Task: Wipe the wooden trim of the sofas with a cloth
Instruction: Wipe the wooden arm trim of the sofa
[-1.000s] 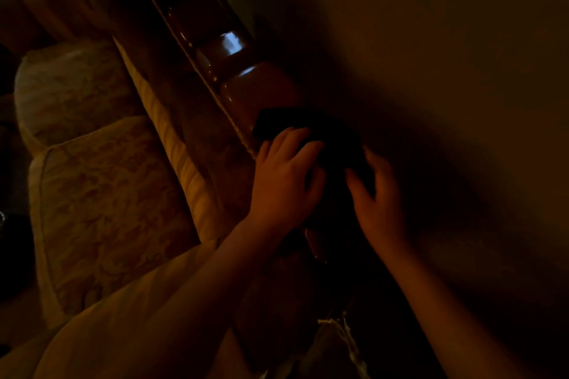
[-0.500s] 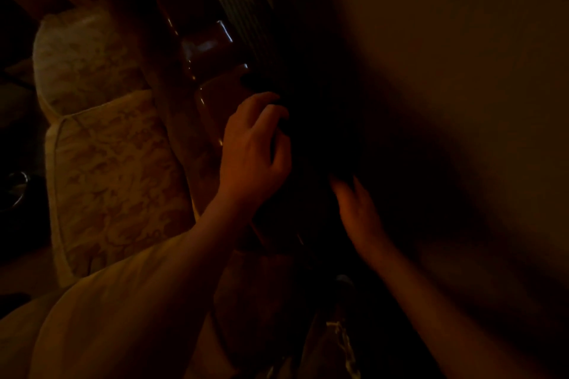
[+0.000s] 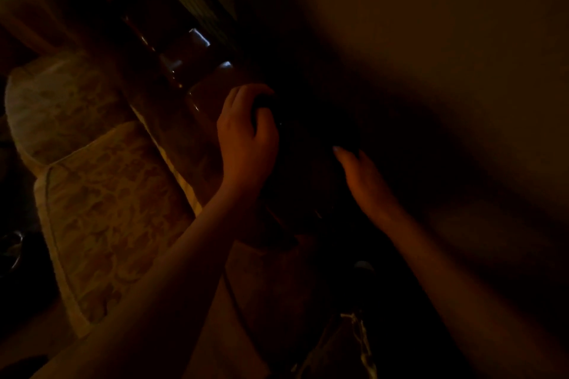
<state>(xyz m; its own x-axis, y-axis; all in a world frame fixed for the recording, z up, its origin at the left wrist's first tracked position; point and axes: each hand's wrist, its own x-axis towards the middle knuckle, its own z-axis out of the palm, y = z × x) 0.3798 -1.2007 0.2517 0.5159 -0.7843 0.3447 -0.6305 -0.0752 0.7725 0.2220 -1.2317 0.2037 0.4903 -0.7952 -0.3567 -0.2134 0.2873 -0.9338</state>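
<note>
The room is very dim. A glossy dark wooden trim (image 3: 197,52) runs along the top of the sofa back, from upper left toward the centre. A dark cloth (image 3: 295,132) lies over the trim and is hard to tell from the shadow. My left hand (image 3: 246,138) has its fingers curled round the cloth's left edge on the trim. My right hand (image 3: 363,175) lies on the cloth's right side with fingers stretched out; its fingertips fade into the dark.
Patterned beige sofa cushions (image 3: 107,194) fill the left side below the trim. A plain wall (image 3: 431,55) stands close behind the sofa on the right. A pale fringed fabric (image 3: 354,341) shows at the bottom centre.
My left hand has gone from lying flat on the cloth to curling its fingers round it. My right hand has slid lower along the cloth's right side.
</note>
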